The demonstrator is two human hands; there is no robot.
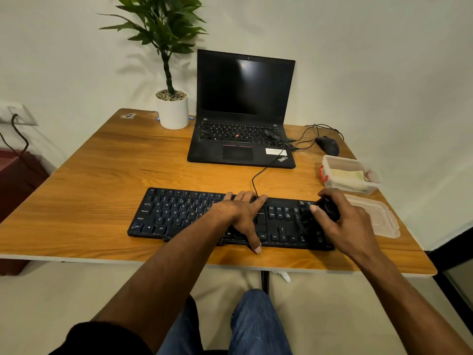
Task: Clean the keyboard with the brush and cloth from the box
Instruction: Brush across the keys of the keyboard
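A black keyboard lies along the near edge of the wooden table. My left hand rests flat on its middle keys, fingers spread. My right hand grips a black brush over the number pad at the keyboard's right end; the bristles are blurred against the dark keys. A clear plastic box with a red latch stands to the right and holds a folded pale yellow cloth. Its clear lid lies on the table beside my right hand.
An open black laptop stands behind the keyboard, whose cable runs to it. A potted plant sits at the back left. A black mouse lies at the back right. My knees are below the table edge.
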